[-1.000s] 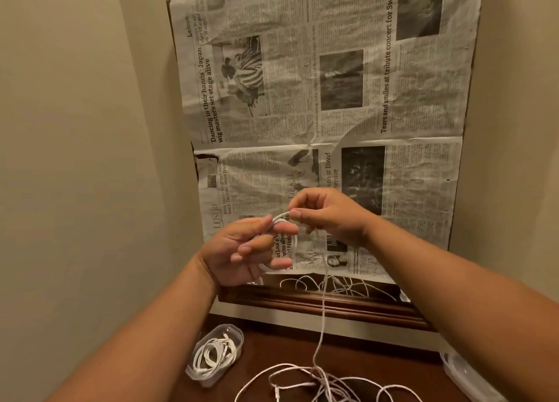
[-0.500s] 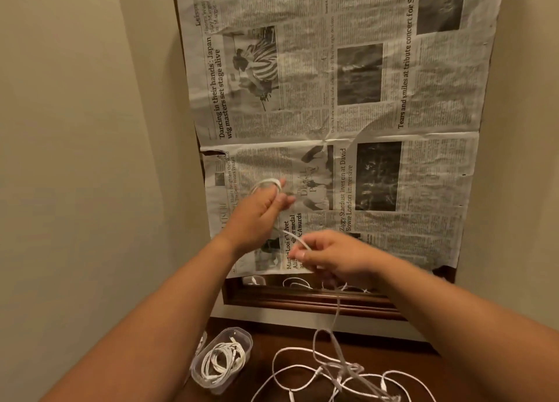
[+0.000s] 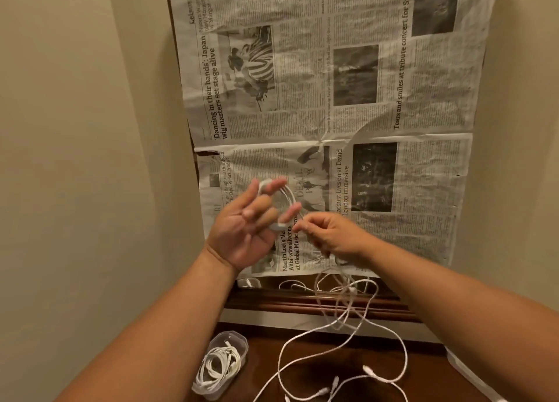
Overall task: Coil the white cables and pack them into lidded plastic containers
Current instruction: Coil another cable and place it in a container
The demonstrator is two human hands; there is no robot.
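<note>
My left hand (image 3: 248, 229) is raised palm-up in front of the newspaper, with a small coil of white cable (image 3: 286, 202) looped around its fingers. My right hand (image 3: 329, 235) sits just right of it and pinches the same cable's free strand beside the coil. That strand drops from the right hand to a loose tangle of white cable (image 3: 341, 350) on the dark wooden table (image 3: 423, 371). A clear plastic container (image 3: 220, 365) without a lid stands at the lower left, with coiled white cables inside it.
A newspaper sheet (image 3: 332, 99) covers an upright board against the beige wall behind the table. A dark wooden frame edge (image 3: 302, 301) runs along its base. Part of another clear plastic piece (image 3: 462, 368) shows at the table's right edge.
My left hand has turned palm-up and dropped a little, with the coil still on its fingers. My right hand has come up and left to the coil, pulling the strand with it.
</note>
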